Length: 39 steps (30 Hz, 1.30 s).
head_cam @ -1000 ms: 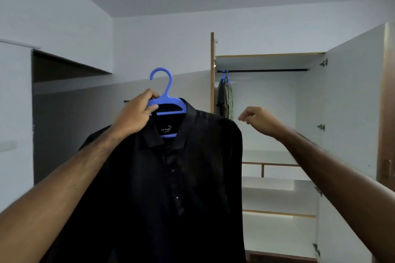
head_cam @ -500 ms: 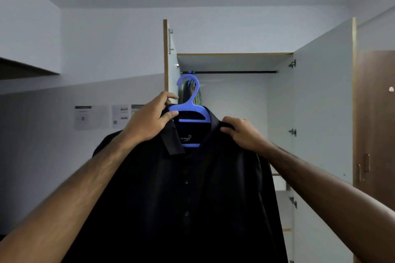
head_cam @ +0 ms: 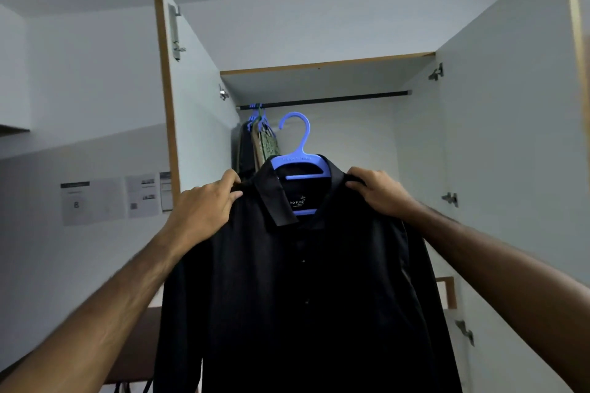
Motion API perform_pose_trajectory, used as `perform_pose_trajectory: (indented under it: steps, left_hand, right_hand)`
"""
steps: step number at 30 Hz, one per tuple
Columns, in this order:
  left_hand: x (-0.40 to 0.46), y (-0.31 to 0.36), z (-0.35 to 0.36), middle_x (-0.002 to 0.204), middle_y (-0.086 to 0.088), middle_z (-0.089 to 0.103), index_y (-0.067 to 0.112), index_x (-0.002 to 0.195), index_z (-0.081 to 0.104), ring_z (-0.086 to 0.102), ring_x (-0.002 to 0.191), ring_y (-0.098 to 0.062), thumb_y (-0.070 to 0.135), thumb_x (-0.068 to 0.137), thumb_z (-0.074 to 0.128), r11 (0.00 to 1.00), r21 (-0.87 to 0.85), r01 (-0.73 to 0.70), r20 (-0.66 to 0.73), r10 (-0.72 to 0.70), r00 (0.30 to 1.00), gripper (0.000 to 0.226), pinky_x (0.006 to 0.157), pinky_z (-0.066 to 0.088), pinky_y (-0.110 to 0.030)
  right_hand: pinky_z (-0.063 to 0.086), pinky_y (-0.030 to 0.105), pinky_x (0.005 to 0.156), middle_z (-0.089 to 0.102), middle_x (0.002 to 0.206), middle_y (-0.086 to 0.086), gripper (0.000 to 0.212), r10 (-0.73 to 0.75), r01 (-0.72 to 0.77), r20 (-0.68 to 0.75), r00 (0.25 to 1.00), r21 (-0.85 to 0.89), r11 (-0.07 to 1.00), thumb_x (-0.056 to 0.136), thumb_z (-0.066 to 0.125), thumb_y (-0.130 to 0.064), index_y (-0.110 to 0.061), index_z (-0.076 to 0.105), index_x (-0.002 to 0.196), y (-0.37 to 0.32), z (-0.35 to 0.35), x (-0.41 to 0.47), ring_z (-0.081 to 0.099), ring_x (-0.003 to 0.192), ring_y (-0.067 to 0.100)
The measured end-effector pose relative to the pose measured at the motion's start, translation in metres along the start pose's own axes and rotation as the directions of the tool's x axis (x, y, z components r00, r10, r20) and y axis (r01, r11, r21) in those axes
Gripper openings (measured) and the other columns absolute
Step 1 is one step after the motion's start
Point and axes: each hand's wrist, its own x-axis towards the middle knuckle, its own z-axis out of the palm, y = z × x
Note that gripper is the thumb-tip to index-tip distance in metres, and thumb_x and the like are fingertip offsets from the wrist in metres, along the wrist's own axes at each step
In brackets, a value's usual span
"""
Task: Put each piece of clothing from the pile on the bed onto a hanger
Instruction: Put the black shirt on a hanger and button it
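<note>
A black button-up shirt (head_cam: 306,281) hangs on a blue plastic hanger (head_cam: 298,150), held up in front of an open wardrobe. My left hand (head_cam: 204,210) grips the shirt's left shoulder beside the collar. My right hand (head_cam: 380,190) grips the right shoulder. The hanger's hook is free, a little below the dark wardrobe rail (head_cam: 325,100). The bed and its pile of clothes are out of view.
Several hung garments (head_cam: 258,143) on blue hangers crowd the rail's left end. The wardrobe doors stand open, left door (head_cam: 191,99) and right door (head_cam: 510,137). Paper notices (head_cam: 111,198) are stuck to the left wall.
I have come closer to the wardrobe. My left hand left the hanger's neck and now grips the shirt's left shoulder. The right hand went from hovering free to gripping the right shoulder.
</note>
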Motion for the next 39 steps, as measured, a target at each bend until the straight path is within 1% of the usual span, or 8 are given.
perform_pose_trajectory:
  steps: [5,12,16,20,23,30,35,39]
  left_hand:
    - [0.068,0.018,0.089,0.078,0.002,0.07,0.018,0.104,0.045,0.065,0.062,-0.037,0.034,0.102,0.046,0.99,0.138,0.026,-0.074,-0.015,0.997,0.016,0.052,0.045,-0.036]
    - [0.178,0.018,0.198,0.074,-0.001,0.069,0.018,0.106,0.047,0.065,0.063,-0.033,0.039,0.102,0.043,0.955,0.278,0.108,-0.065,-0.093,0.994,0.021,0.052,0.038,-0.033]
    - [0.222,0.003,0.242,0.07,-0.001,0.064,0.018,0.101,0.042,0.063,0.063,-0.033,0.048,0.102,0.041,0.938,0.314,0.15,-0.081,-0.131,0.988,0.03,0.053,0.04,-0.034]
    - [0.256,-0.024,0.298,0.06,-0.001,0.061,0.016,0.093,0.044,0.058,0.047,-0.033,0.05,0.102,0.04,0.897,0.44,0.042,-0.129,0.017,0.992,0.035,0.042,0.035,-0.029]
    - [0.277,-0.049,0.342,0.068,0.004,0.064,0.019,0.095,0.048,0.059,0.047,-0.028,0.058,0.098,0.026,0.873,0.488,0.0,-0.111,0.062,0.992,0.045,0.039,0.039,-0.029]
    - [0.369,-0.111,0.422,0.079,0.001,0.067,0.023,0.106,0.044,0.065,0.07,-0.028,0.057,0.1,0.035,0.89,0.445,0.101,-0.064,-0.081,0.995,0.036,0.063,0.054,-0.042]
    - [0.433,-0.148,0.469,0.072,0.002,0.057,0.024,0.1,0.038,0.059,0.067,-0.026,0.055,0.101,0.036,0.876,0.456,0.158,-0.058,-0.147,0.987,0.031,0.065,0.052,-0.04]
    - [0.476,-0.17,0.499,0.085,-0.005,0.065,0.022,0.11,0.044,0.064,0.077,-0.03,0.052,0.102,0.037,0.828,0.538,0.156,-0.062,-0.146,0.987,0.032,0.063,0.046,-0.038]
  right_hand:
    - [0.05,0.044,0.083,0.067,0.113,0.006,0.015,-0.044,0.041,-0.037,0.998,-0.057,0.997,0.103,0.048,-0.032,-0.022,0.057,0.11,0.09,0.037,0.075,0.061,0.105,0.032]
    - [0.036,0.038,0.07,0.065,0.122,0.01,0.019,-0.214,0.215,0.042,0.976,-0.337,0.917,0.105,0.041,-0.033,-0.015,0.049,0.105,0.2,0.075,0.211,0.061,0.106,0.038]
    - [0.043,0.04,0.073,0.064,0.124,0.008,0.018,-0.193,0.178,-0.035,0.981,-0.253,0.951,0.105,0.04,-0.031,-0.016,0.05,0.109,0.239,0.114,0.278,0.061,0.108,0.034]
    - [0.04,0.038,0.07,0.064,0.118,0.009,0.02,-0.186,0.159,-0.13,0.974,-0.198,0.967,0.105,0.04,-0.029,-0.014,0.052,0.11,0.273,0.157,0.341,0.061,0.103,0.035]
    - [0.037,0.037,0.069,0.064,0.113,0.009,0.018,-0.175,0.148,-0.196,0.965,-0.144,0.978,0.104,0.04,-0.028,-0.014,0.051,0.108,0.3,0.191,0.392,0.06,0.1,0.034]
    - [0.041,0.038,0.072,0.064,0.11,0.006,0.019,-0.186,0.174,-0.24,0.953,-0.07,0.982,0.104,0.038,-0.027,-0.015,0.052,0.109,0.337,0.27,0.529,0.06,0.098,0.031]
    - [0.039,0.036,0.071,0.065,0.112,0.006,0.018,-0.219,0.202,-0.26,0.941,-0.091,0.975,0.103,0.04,-0.024,-0.015,0.053,0.11,0.36,0.314,0.621,0.061,0.1,0.032]
    - [0.036,0.035,0.072,0.065,0.111,0.007,0.016,-0.226,0.216,-0.239,0.944,-0.071,0.974,0.1,0.04,-0.021,-0.014,0.052,0.109,0.371,0.356,0.686,0.061,0.098,0.031]
